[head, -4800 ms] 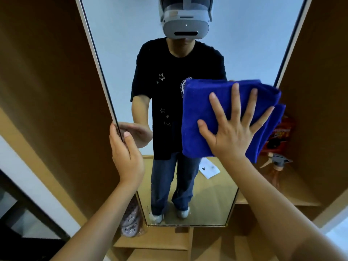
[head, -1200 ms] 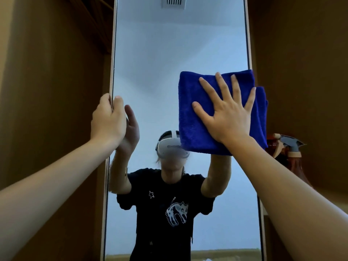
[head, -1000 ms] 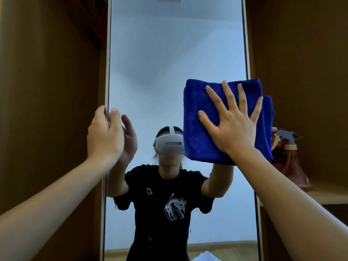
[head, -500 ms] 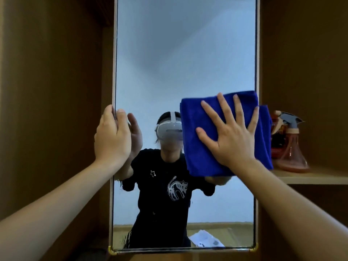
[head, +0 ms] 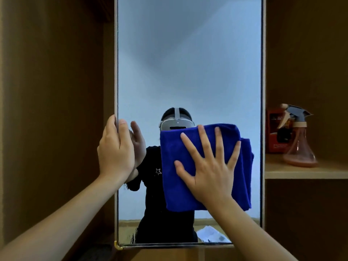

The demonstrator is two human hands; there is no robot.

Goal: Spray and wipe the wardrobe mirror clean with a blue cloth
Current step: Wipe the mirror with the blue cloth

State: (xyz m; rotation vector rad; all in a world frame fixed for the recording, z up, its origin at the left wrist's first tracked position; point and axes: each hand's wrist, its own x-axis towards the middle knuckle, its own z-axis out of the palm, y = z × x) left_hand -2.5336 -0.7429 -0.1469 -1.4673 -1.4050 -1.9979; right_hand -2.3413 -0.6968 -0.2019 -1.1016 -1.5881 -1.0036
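1. Head view, right side: right hand (head: pixel 209 170) flat on the blue cloth (head: pixel 203 166), fingers (head: pixel 205 142) straight and spread wide, pressing the folded cloth against the mirror (head: pixel 188 63) rather than curling round it.
2. Same view, cloth position: low on the glass, towards the mirror's right edge, one folded layer poking out on the right near the frame. Directly under the palm, so no reaching left to do.
3. Same view, left side: left hand (head: pixel 116 149) at the mirror's left edge, fingers hooked round the frame with the thumb on the glass face, apparently steadying the panel. Well apart from the cloth.
4. Key relation: mirror's long axis vertical, cloth sitting in the lower part of it, a short strip of glass below down to the bottom rim and a tall stretch above. Right hand the nearer one, already on the cloth; probably mid-wipe, with strokes best run along that vertical axis.
5. Same view, off to the right: spray bottle (head: pixel 299 140) upright on a wooden shelf (head: pixel 305 172) beside the mirror, untouched, with a red box (head: pixel 274 132) just behind it. Spraying likely finished, judged from the bottle being set aside.
6. Risk, as a guess: loose right-hand fold catching the frame edge.
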